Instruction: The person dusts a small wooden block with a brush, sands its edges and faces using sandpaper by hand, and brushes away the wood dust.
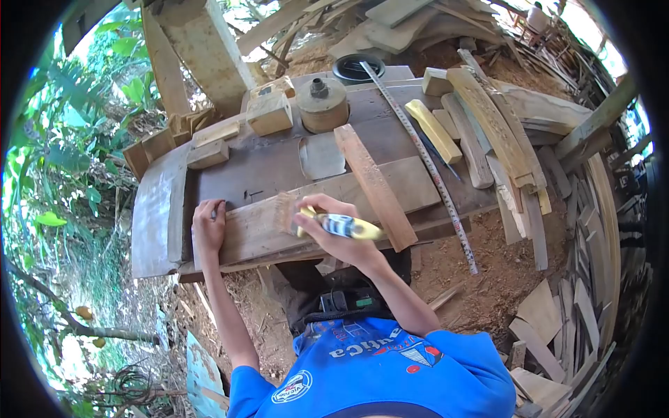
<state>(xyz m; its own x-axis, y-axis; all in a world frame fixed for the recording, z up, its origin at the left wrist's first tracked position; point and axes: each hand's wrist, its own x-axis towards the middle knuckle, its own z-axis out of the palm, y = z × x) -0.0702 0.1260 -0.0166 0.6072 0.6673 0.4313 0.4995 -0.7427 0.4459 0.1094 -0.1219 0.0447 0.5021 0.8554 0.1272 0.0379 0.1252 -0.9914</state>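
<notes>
My right hand [333, 221] is closed around a paintbrush [348, 226] with a yellow handle, its light bristles over a flat wooden board [254, 230]. The board lies along the near edge of a dark workbench [240, 177]. At the board's left end is my left hand [210, 217], its fingers curled; whether something small is between them I cannot make out. A reddish wood strip [376, 188] lies across the board to the right of the brush.
Behind stand a round can [323, 104], a wooden block [270, 115] and a black bowl [357, 68]. A long measuring rule [425, 160] crosses the bench, beside a yellow block [433, 130] and several wood pieces [491, 125]. Scrap wood [540, 313] lies at the right.
</notes>
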